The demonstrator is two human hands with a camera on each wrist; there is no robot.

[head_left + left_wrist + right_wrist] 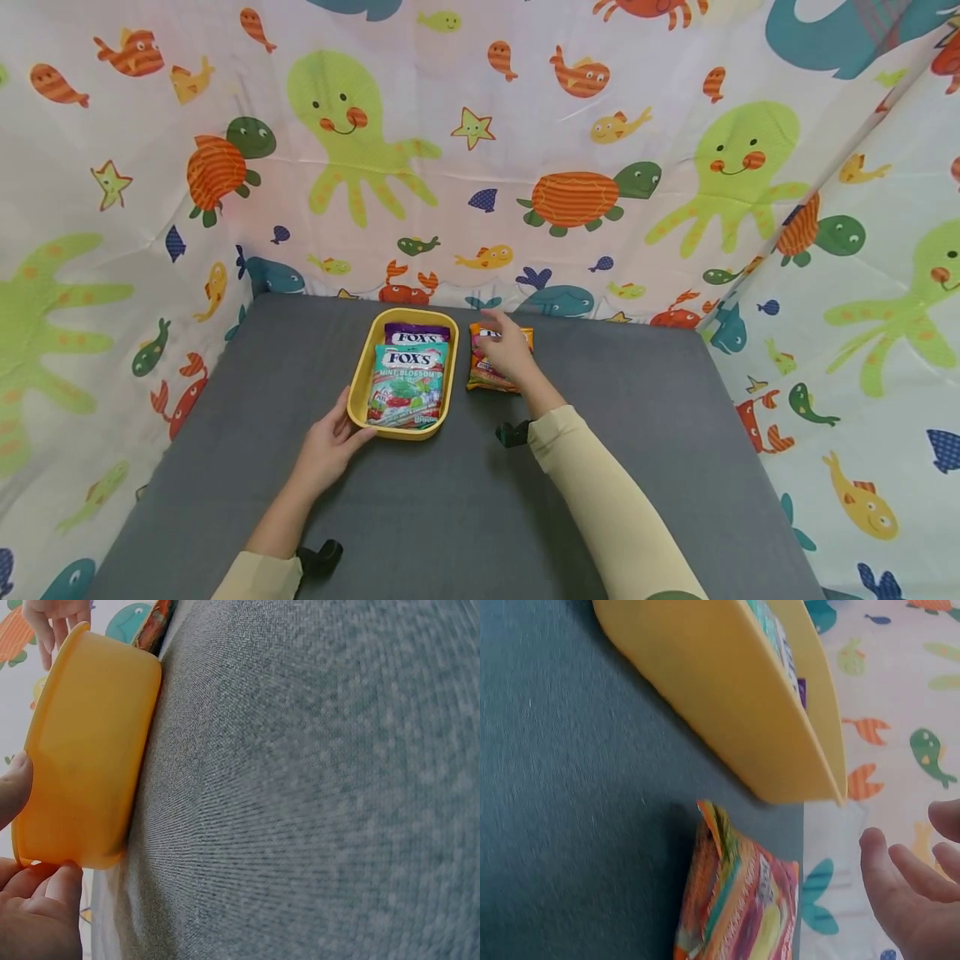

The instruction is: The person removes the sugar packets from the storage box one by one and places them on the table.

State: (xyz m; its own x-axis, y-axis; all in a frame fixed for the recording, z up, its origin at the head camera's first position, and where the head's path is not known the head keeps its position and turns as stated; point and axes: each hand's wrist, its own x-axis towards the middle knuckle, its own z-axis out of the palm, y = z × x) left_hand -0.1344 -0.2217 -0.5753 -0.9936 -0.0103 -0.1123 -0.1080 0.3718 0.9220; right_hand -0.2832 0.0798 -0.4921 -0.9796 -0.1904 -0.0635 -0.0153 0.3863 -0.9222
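Observation:
A yellow plastic tub (362, 377) stands on the grey surface and holds two candy bags. The teal FOX'S mint candy bag (407, 392) lies in front, partly covering a purple FOX'S candy bag (442, 333). My left hand (327, 448) grips the tub's near left corner, its thumb at the rim and fingers against the outer wall. Just right of the tub lies an orange candy bag (750, 900). Above that bag hovers my right hand (512, 354), fingers spread and holding nothing; it hides part of the bag in the head view.
Grey fabric (615, 392) covers the work surface. A white curtain (465, 225) printed with sea animals rises behind it and along both sides. Black wrist straps (321, 558) show at both sleeves.

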